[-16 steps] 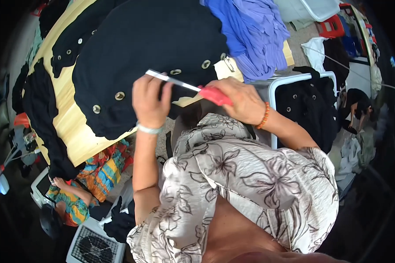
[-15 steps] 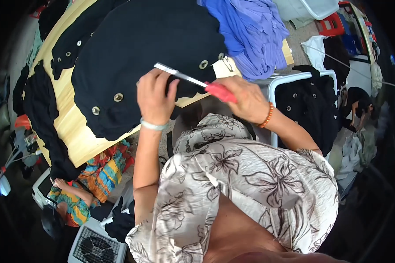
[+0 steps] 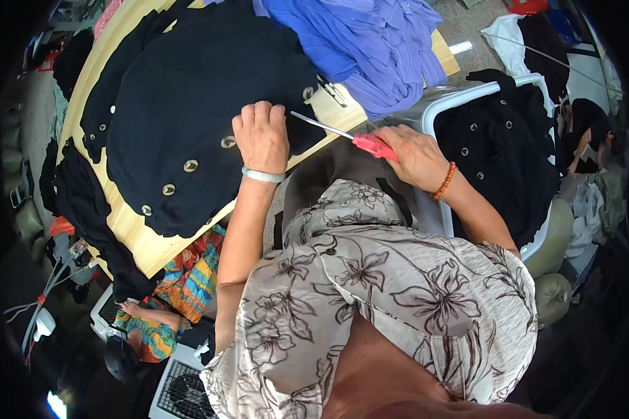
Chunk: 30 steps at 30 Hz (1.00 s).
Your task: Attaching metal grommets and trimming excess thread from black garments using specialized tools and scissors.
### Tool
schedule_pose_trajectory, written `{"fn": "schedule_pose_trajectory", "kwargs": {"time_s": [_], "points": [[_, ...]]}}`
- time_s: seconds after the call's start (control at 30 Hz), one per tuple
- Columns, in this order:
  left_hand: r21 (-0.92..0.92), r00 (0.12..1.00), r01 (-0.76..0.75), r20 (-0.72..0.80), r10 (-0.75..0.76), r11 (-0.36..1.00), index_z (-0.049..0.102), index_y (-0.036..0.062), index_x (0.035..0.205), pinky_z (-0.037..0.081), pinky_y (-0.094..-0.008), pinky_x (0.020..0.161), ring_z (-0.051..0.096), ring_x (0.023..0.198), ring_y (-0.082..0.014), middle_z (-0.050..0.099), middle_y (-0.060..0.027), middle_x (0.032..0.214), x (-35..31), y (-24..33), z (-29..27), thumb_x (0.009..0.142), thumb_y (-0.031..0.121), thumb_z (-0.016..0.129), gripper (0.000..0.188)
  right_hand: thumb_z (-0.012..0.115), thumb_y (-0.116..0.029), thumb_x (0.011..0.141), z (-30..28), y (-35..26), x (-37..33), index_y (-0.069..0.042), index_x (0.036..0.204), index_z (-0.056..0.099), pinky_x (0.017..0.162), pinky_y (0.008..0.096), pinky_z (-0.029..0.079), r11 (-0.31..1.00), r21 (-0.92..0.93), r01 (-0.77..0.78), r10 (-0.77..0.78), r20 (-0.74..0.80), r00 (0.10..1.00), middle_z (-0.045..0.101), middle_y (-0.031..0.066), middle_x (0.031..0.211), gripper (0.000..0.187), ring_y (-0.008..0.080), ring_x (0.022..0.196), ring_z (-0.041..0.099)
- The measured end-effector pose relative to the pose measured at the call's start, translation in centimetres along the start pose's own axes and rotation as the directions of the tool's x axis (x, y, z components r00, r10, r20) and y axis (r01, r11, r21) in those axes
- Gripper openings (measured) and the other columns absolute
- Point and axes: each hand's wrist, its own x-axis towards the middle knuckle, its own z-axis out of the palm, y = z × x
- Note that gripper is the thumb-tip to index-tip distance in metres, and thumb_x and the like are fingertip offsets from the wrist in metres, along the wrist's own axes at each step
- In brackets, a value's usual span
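A black garment (image 3: pixel 189 91) with round metallic buttons lies spread over the pale wooden table (image 3: pixel 154 257). My left hand (image 3: pixel 262 140) is closed at its near edge, fingers curled down beside a button (image 3: pixel 228 142); what sits under the fingertips is hidden. My right hand (image 3: pixel 416 157) grips the red handle of a slim tool (image 3: pixel 375 146) with a narrow metal shaft. The shaft points up and left, its tip a little right of my left fingers. I cannot make out the exact kind of tool.
Blue-violet pleated cloth (image 3: pixel 391 56) is heaped at the table's far right. A white-rimmed bin (image 3: pixel 437 181) holds black buttoned garments on my right. More black cloth (image 3: pixel 84 202) hangs over the left edge. One person (image 3: pixel 147 328) is at lower left, another (image 3: pixel 587 133) at far right.
The left hand has shifted slightly right, its fingers now curled on the garment. The tool has moved right and down with my right hand. The whole view has swung a little.
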Motion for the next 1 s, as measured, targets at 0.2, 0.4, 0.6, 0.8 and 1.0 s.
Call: {"fn": "schedule_pose_trajectory", "kwargs": {"time_s": [0.2, 0.4, 0.6, 0.8, 1.0], "points": [[-0.069, 0.995, -0.084, 0.040, 0.087, 0.994, 0.065, 0.0085, 0.093, 0.040, -0.0392, 0.074, 0.055, 0.085, -0.0256, 0.061, -0.0059, 0.090, 0.3, -0.1, 0.5, 0.079, 0.011, 0.067, 0.014, 0.063, -0.017, 0.088, -1.3, 0.6, -0.4, -0.004, 0.113, 0.058, 0.074, 0.0466, 0.051, 0.993, -0.039, -0.115, 0.121, 0.256, 0.959, 0.067, 0.0185, 0.089, 0.028, 0.0368, 0.086, 0.065], [0.130, 0.977, -0.142, 0.178, 0.118, 0.981, 0.063, 0.0092, 0.109, 0.037, -0.0368, 0.074, 0.053, 0.087, -0.0224, 0.054, -0.0053, 0.089, 3.5, 1.8, 3.5, 0.081, 0.016, 0.062, 0.029, 0.064, -0.013, 0.087, -0.9, 2.3, -1.3, -0.005, 0.112, 0.058, 0.071, 0.0446, 0.051, 0.998, -0.033, -0.062, 0.064, 0.076, 0.995, 0.066, 0.0173, 0.087, 0.026, 0.0350, 0.085, 0.065], [0.269, 0.942, -0.214, 0.311, 0.126, 0.939, 0.058, 0.0145, 0.087, 0.036, -0.0359, 0.075, 0.053, 0.088, -0.0205, 0.055, -0.0038, 0.087, 4.5, 3.0, 4.9, 0.081, 0.013, 0.058, 0.006, 0.064, -0.013, 0.086, -1.3, 3.1, -1.6, -0.006, 0.110, 0.057, 0.069, 0.0440, 0.052, 0.990, -0.101, -0.101, 0.110, 0.086, 0.990, 0.067, 0.0160, 0.083, 0.026, 0.0335, 0.082, 0.066], [0.142, 0.947, -0.195, 0.286, 0.148, 0.971, 0.060, 0.0140, 0.085, 0.036, -0.0356, 0.075, 0.054, 0.086, -0.0203, 0.057, -0.0021, 0.083, 4.7, 1.8, 5.4, 0.082, 0.012, 0.056, 0.005, 0.063, -0.017, 0.087, -1.8, 3.6, -0.4, -0.006, 0.109, 0.055, 0.065, 0.0475, 0.050, 0.982, -0.111, -0.151, 0.172, 0.207, 0.963, 0.065, 0.0184, 0.075, 0.026, 0.0370, 0.076, 0.066], [0.099, 0.965, -0.206, 0.188, 0.185, 0.974, 0.060, 0.0138, 0.074, 0.038, -0.0376, 0.074, 0.053, 0.085, -0.0208, 0.058, -0.0020, 0.075, 3.2, 1.7, 5.2, 0.076, 0.016, 0.057, 0.004, 0.062, -0.020, 0.090, -2.2, 3.3, -0.7, -0.007, 0.114, 0.056, 0.071, 0.0499, 0.049, 0.996, -0.041, -0.082, 0.088, 0.172, 0.981, 0.065, 0.0202, 0.090, 0.028, 0.0402, 0.084, 0.064]]}}
